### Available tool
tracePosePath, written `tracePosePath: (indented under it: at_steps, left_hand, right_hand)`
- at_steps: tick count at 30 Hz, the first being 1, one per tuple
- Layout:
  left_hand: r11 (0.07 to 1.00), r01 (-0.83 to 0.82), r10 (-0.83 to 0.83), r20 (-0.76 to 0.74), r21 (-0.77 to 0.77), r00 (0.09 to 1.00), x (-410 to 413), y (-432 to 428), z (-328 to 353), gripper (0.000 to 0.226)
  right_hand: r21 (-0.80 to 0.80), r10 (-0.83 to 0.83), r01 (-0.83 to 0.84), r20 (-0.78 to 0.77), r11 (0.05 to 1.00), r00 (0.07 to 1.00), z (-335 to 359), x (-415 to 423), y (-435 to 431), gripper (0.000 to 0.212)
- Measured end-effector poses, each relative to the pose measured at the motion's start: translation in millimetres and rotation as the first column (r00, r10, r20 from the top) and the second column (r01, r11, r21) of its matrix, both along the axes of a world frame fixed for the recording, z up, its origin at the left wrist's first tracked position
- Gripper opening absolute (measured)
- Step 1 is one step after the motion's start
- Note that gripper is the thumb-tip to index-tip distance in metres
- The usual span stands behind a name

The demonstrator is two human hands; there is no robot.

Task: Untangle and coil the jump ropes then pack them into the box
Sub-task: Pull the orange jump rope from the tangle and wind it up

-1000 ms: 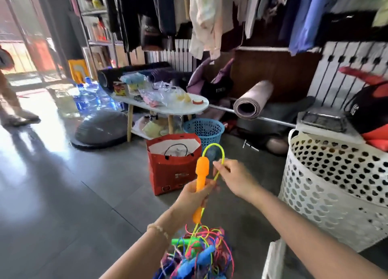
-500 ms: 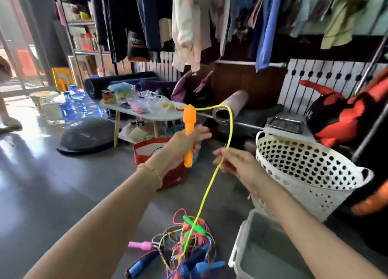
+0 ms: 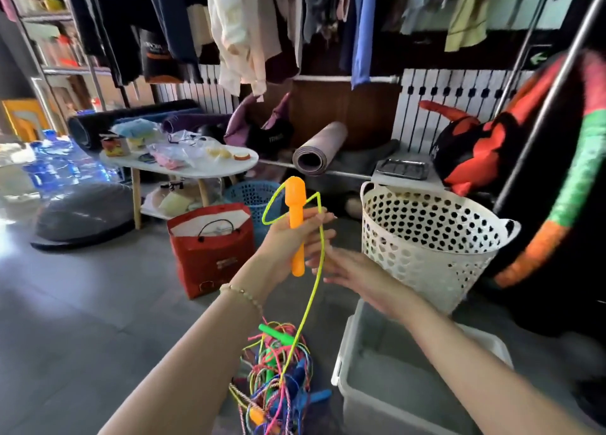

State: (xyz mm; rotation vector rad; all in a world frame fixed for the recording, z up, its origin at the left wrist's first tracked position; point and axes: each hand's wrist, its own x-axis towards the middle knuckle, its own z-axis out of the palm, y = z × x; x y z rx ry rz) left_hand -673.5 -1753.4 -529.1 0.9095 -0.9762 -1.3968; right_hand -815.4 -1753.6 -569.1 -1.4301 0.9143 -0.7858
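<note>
My left hand (image 3: 288, 238) grips an orange jump-rope handle (image 3: 296, 225) upright in mid air. Its yellow-green cord (image 3: 314, 290) loops once round the handle top, then drops to a tangled pile of coloured jump ropes (image 3: 278, 379) on the floor, where green, blue and orange handles show. My right hand (image 3: 354, 270) is just right of the cord below the handle, blurred, fingers extended, holding nothing. A grey plastic box (image 3: 403, 385) stands open on the floor at lower right.
A white perforated laundry basket (image 3: 426, 238) stands behind the box. A red paper bag (image 3: 213, 251) and a blue basket (image 3: 252, 195) sit ahead, with a white low table (image 3: 183, 166) behind. Clothes hang above; grey floor lies at left.
The cord now makes a loop round the handle top. My right hand has let go of the cord and dropped lower, with fingers spread. The view has tilted down slightly.
</note>
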Motion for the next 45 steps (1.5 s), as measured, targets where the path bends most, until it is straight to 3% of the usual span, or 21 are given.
tracePosePath:
  at_steps: [2,4,7,10,12,14,17,20,23,25,28,31,33,36,39,41,43,45]
  left_hand:
    - [0.997,-0.073,0.074,-0.038,0.016,0.997,0,-10,-10,0.018]
    - [0.995,-0.089,0.09,-0.029,0.036,0.996,5,-15,-34,0.022]
    - [0.982,0.122,-0.14,0.123,0.141,0.982,11,0,-83,0.025]
    - [0.915,0.337,-0.391,0.282,0.22,0.876,11,16,-107,0.016]
    - [0.929,0.315,-0.363,0.301,0.197,0.882,10,16,-101,0.013]
    - [0.972,0.195,-0.221,0.228,0.133,0.948,11,12,-87,0.013]
    - [0.998,0.017,-0.017,0.009,0.068,1.0,21,2,-69,0.015]
    - [0.998,-0.029,0.031,-0.026,0.062,0.999,27,-3,-61,0.014]
    - [0.995,-0.046,0.052,-0.058,0.094,0.997,30,-3,-64,0.014]
    - [0.995,-0.046,0.051,-0.053,0.093,0.997,33,-4,-68,0.015]
    - [0.994,0.037,-0.036,-0.015,0.105,0.999,40,-4,-76,0.023]
    - [0.942,0.285,-0.315,0.172,0.175,0.933,42,4,-92,0.027]
    - [0.91,0.366,-0.408,0.254,0.196,0.877,39,8,-97,0.021]
    - [0.925,0.33,-0.374,0.3,0.188,0.878,36,9,-92,0.021]
    - [0.97,0.213,-0.24,0.295,0.12,0.925,36,7,-86,0.02]
    - [0.994,0.098,-0.105,0.146,0.051,0.984,39,2,-80,0.016]
    - [1.0,0.0,0.0,-0.011,0.027,1.0,42,-1,-71,0.013]
    - [0.998,-0.062,0.063,-0.061,0.028,0.996,42,-2,-68,0.014]
  right_hand:
    - [-0.022,0.04,-0.042,-0.072,0.999,0.997,-26,0,9,0.023]
    - [-0.027,-0.012,0.012,-0.004,1.0,1.0,-34,-2,8,0.014]
    - [-0.072,-0.217,0.23,0.153,0.971,0.964,-22,-6,-5,0.012]
    - [-0.068,-0.372,0.397,0.235,0.915,0.898,-16,-8,-18,0.009]
    - [0.001,-0.442,0.455,0.242,0.891,0.864,-24,-8,-23,0.009]
    - [0.082,-0.458,0.452,0.233,0.888,0.857,-30,-6,-26,0.017]
    - [0.052,-0.316,0.312,0.179,0.949,0.932,-35,-4,-22,0.025]
    - [-0.019,-0.048,0.049,0.048,0.999,0.998,-42,4,-8,0.02]
    - [0.02,0.243,-0.243,-0.168,0.97,0.955,-50,14,4,0.025]
    - [0.011,0.265,-0.268,-0.197,0.963,0.944,-53,19,8,0.021]
    - [-0.081,0.033,-0.039,-0.078,0.996,0.996,-41,19,3,0.013]
    - [-0.115,-0.248,0.26,0.103,0.959,0.963,-30,5,-10,0.013]
    - [-0.097,-0.334,0.35,0.146,0.932,0.931,-31,-1,-13,0.012]
    - [-0.064,-0.362,0.375,0.161,0.925,0.918,-35,3,-11,0.011]
    - [0.023,-0.301,0.302,0.184,0.953,0.936,-38,12,-9,0.018]
    - [0.116,-0.185,0.165,0.192,0.979,0.964,-44,14,-7,0.029]
    - [0.142,0.017,-0.031,0.093,0.989,0.996,-52,15,-2,0.031]
    - [0.083,0.22,-0.212,-0.09,0.974,0.971,-60,19,3,0.029]
